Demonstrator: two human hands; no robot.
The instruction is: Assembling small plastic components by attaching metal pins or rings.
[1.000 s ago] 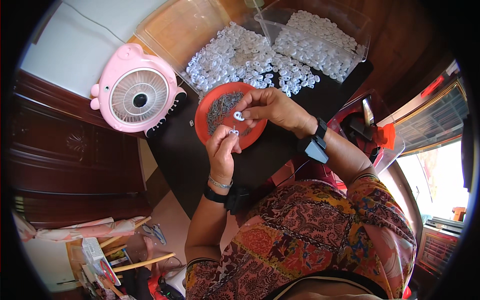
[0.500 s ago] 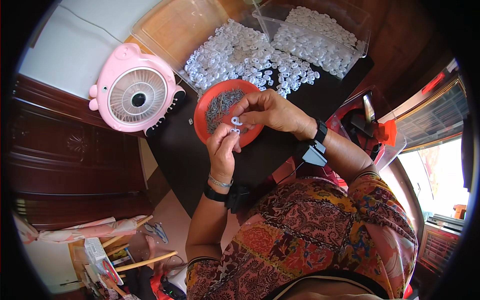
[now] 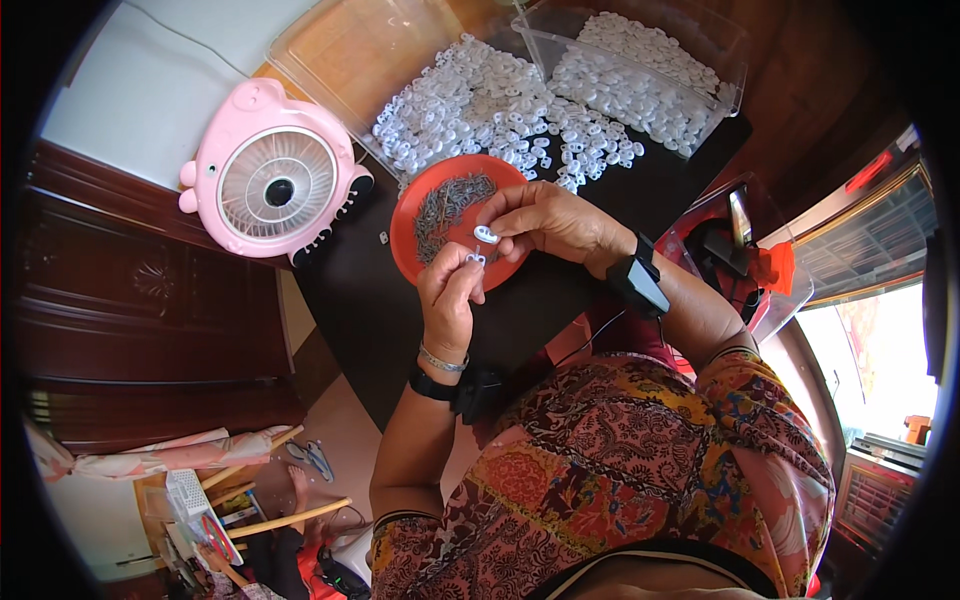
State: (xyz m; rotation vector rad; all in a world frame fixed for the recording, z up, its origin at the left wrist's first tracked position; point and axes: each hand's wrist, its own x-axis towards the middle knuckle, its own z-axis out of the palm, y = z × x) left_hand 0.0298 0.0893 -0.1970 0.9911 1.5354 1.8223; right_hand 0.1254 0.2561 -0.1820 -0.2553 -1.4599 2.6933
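Observation:
Above a shallow orange-red bowl my two hands face each other. My right hand pinches a small white oval plastic piece with holes between thumb and fingertips. Just below it, my left hand is closed on another small white plastic piece, which its fingertips partly cover. A narrow gap separates the two pieces. Thin grey metal pins, perhaps nails or screws, are heaped in the bowl's left and far part.
Behind the bowl, many white pieces spill from a clear plastic bin onto the dark table. A second clear bin holds more. Left stands a pink fan; one loose white piece lies near the bowl.
My right hand has turned its white piece, so the holed face now shows sideways, and has shifted slightly right. My left hand stays nearly in place.

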